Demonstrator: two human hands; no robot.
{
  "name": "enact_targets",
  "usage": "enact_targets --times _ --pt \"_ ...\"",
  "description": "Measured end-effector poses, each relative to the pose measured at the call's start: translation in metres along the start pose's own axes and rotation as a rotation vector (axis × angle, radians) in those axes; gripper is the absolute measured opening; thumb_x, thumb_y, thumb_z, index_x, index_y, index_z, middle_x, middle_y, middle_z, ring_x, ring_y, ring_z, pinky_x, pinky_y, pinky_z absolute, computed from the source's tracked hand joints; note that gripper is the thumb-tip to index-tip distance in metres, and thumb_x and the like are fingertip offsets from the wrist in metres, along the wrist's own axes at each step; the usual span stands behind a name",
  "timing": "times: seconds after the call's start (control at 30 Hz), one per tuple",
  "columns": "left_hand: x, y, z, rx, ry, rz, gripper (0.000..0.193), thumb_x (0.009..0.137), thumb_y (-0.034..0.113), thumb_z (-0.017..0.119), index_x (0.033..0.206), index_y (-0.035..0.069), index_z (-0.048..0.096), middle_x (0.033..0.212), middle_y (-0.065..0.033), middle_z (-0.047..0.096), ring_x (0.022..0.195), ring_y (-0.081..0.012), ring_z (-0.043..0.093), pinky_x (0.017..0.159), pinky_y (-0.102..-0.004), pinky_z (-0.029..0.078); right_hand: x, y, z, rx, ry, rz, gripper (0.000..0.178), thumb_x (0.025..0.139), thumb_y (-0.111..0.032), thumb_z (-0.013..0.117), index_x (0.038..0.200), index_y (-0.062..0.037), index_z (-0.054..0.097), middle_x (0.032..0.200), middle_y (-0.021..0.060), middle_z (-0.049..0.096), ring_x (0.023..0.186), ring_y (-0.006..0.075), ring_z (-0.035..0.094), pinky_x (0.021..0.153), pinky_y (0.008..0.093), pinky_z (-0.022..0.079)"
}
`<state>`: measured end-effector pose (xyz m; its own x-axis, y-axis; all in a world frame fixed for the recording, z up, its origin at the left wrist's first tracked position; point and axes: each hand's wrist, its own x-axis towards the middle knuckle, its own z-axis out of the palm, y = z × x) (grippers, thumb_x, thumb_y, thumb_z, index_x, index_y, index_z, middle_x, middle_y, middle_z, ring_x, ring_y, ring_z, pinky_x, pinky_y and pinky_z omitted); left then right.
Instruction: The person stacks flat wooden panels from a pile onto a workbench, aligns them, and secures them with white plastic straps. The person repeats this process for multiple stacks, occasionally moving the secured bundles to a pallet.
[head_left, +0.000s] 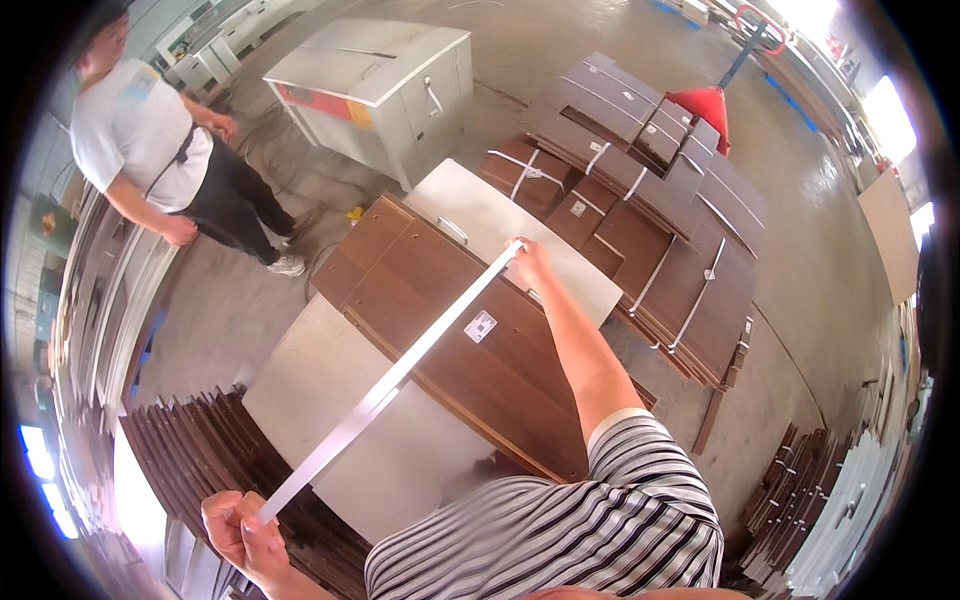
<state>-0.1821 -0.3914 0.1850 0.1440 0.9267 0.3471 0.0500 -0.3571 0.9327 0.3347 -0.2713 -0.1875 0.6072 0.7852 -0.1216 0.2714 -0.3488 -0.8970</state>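
A long white strap point(400, 365) runs taut and slanting between my two hands. Its near end is pinched in the closed fingers of my left hand point(245, 535), low at the left. Out at arm's length, my right hand point(527, 260) is closed on the far part of the strap, above the far edge of the panels. Beneath the strap lie stacked brown wood panels point(440, 300), the top one bearing a small white label point(481, 326). They rest on a pale board or tabletop point(330, 395), whose far part carries a metal handle point(453, 230).
Beyond stands a grey machine cabinet point(375, 85). Strapped brown panels point(690, 270) are piled at the right, with a red pallet jack point(705, 110) behind. Another person point(165, 150) stands at the far left. Dark boards point(240, 450) stand in a row near my left arm.
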Motion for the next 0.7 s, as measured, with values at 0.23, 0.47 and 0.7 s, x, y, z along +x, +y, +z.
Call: enact_targets --times 0.23,0.47,0.7 --pt "-0.003 0.004 0.015 -0.049 -0.079 -0.055 0.041 0.09 0.031 0.063 0.109 -0.002 0.049 0.057 0.0054 0.037 0.044 -0.0021 0.032 0.042 -0.0184 0.025 -0.016 0.009 0.007 -0.22 0.046 -0.288 0.022 0.09 -0.019 0.054 0.103 -0.004 0.064 0.085 0.0177 0.067 0.081 0.0291 0.065 0.074 0.0367 0.051" --pt "-0.03 -0.031 0.017 0.125 -0.14 -0.265 0.048 0.088 0.037 0.064 0.111 -0.002 0.051 0.059 0.0023 0.046 0.047 -0.0045 0.042 0.044 -0.0189 0.031 -0.144 0.005 -0.084 -0.153 0.244 -0.168 0.052 0.086 -0.019 0.064 0.129 0.0008 0.043 0.125 0.0171 0.049 0.116 0.0273 0.05 0.099 0.0385 0.039" --pt "-0.04 -0.125 0.048 0.386 -0.446 -0.279 0.044 0.081 0.014 0.071 0.12 0.005 0.054 0.071 -0.0029 0.057 0.069 -0.0116 0.057 0.069 -0.0268 0.047 -0.389 0.116 -0.222 -0.868 0.543 0.505 0.083 0.081 -0.053 0.063 0.133 0.0072 0.037 0.138 0.0246 0.039 0.129 0.0354 0.034 0.108 0.0438 0.027"
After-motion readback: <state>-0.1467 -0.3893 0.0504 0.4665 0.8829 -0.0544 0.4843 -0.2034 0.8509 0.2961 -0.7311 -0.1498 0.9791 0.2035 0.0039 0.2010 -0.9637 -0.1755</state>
